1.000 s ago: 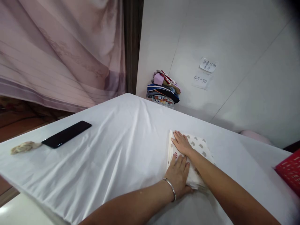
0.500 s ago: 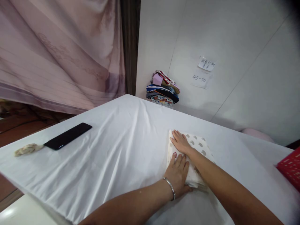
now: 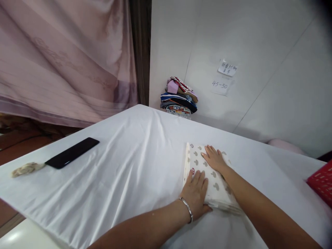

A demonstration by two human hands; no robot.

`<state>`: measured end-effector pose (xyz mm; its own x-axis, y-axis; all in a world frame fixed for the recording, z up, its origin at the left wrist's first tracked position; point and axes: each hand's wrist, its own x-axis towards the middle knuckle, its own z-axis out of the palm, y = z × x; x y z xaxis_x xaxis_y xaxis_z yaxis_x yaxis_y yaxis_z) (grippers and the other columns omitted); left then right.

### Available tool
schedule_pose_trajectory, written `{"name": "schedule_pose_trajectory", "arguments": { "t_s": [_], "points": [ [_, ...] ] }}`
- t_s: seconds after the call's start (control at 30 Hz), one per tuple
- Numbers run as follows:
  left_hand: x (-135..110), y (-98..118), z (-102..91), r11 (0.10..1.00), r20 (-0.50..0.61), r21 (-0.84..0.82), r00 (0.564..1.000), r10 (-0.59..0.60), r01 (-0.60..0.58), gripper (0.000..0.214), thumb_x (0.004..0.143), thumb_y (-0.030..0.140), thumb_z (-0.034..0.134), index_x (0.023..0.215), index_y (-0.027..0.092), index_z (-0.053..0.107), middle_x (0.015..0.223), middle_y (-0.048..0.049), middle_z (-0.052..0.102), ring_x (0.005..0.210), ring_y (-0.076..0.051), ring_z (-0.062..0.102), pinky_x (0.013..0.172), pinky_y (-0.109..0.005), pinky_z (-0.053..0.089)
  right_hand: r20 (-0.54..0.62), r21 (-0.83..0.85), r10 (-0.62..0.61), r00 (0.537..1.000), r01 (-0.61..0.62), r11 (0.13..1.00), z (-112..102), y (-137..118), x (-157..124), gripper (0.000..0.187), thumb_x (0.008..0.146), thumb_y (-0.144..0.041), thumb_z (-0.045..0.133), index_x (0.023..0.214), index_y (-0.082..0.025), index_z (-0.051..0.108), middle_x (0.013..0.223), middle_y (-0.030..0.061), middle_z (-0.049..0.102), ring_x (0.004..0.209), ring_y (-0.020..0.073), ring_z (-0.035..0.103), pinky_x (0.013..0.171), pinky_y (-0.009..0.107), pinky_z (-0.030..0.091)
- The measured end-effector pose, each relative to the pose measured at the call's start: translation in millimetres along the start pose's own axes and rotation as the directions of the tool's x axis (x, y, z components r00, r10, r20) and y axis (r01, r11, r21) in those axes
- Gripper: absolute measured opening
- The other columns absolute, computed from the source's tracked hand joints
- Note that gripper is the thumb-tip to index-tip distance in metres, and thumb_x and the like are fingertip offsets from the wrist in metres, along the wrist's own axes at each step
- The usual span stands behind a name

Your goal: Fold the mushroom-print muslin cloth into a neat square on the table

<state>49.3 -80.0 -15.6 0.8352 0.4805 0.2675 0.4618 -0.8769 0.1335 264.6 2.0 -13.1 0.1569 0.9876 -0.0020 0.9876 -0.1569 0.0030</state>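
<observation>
A folded cream cloth (image 3: 210, 186) with a grey mushroom-like print lies flat on the white-covered table (image 3: 129, 166). My left hand (image 3: 195, 192), with a silver bangle at the wrist, rests on the near left corner of the cloth, fingers stretched out. On the upper right part of it, my right hand (image 3: 214, 159) lies flat with fingers spread. Neither hand grips the fabric; both press from above. Several layers show along the cloth's near edge, and my right forearm hides part of its right side.
A black phone (image 3: 72, 153) with a pale, fluffy-looking strap (image 3: 27, 168) lies at the table's left. Folded clothes (image 3: 178, 97) are stacked by the wall beyond the far edge. A red printed object (image 3: 321, 183) stands at the right edge. A pink curtain (image 3: 70, 58) hangs at the left.
My right hand has slid to the right across the cloth, uncovering more of the print at its left. My left hand stays at nearly the same spot. The camera view has shifted slightly.
</observation>
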Motion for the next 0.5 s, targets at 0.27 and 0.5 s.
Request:
{"name": "schedule_pose_trajectory", "arguments": {
  "t_s": [0.27,0.5],
  "points": [
    [-0.2,0.3,-3.8,1.0,0.004,0.007,1.0,-0.001,0.001,0.084,0.077,0.07,0.034,0.136,0.01,0.034,0.144,-0.0167,0.027,0.133,-0.032,0.019,0.109,-0.051,-0.001,0.035,0.082,0.035,0.999,-0.038,0.996,-18.9,12.2,-7.0,0.06,0.089,-0.051,0.024,0.138,-0.018,0.029,0.148,0.0095,0.02,0.136,0.0244,0.012,0.106,0.051,0.012],
    [0.1,0.8,-0.7,1.0,-0.005,-0.003,1.0,0.003,-0.003,0.084,0.077,0.069,0.036,0.134,0.007,0.035,0.144,-0.018,0.027,0.133,-0.033,0.019,0.109,-0.051,0.0,-0.054,0.07,0.107,0.993,-0.103,0.992,4.4,44.3,-45.2,0.059,0.089,-0.049,0.026,0.137,-0.015,0.031,0.147,0.0096,0.023,0.136,0.0228,0.012,0.106,0.047,0.02]
  ]
}}
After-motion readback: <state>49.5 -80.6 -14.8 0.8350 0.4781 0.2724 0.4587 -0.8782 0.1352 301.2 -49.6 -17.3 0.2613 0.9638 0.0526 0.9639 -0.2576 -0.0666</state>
